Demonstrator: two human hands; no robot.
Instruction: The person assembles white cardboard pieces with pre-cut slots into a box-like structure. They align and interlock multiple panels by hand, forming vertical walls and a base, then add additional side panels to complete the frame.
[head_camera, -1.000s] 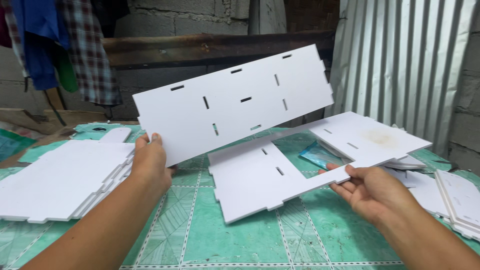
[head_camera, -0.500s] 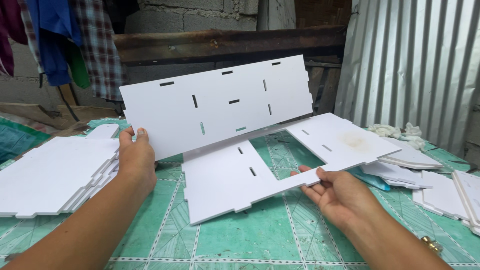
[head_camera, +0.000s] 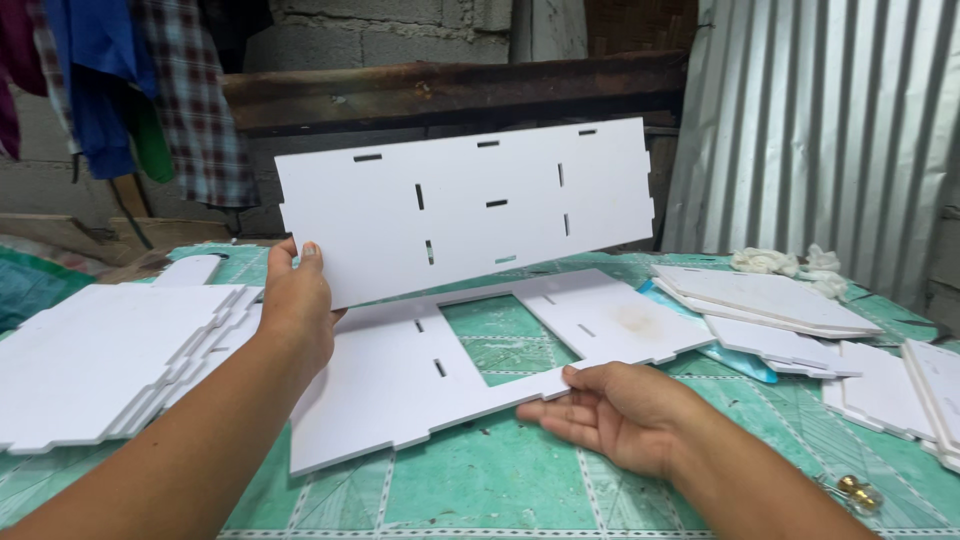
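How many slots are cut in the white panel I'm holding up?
8 show. On the white panel: three along the top edge, four in the middle area, one near the bottom edge. The left hand covers its lower left corner, so more may be hidden.

Left hand (head_camera: 297, 305) hides the slotted white panel's (head_camera: 470, 210) lower left corner. That panel covers the back edge of the cut-out board (head_camera: 400, 375). White panel stacks (head_camera: 100, 350) run off the table's left and right edges.

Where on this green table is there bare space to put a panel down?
Bare green tablecloth shows along the near edge, between the forearms, below the flat cut-out panel. Crowded: the white panel stack far left, and more stacked panels far right.
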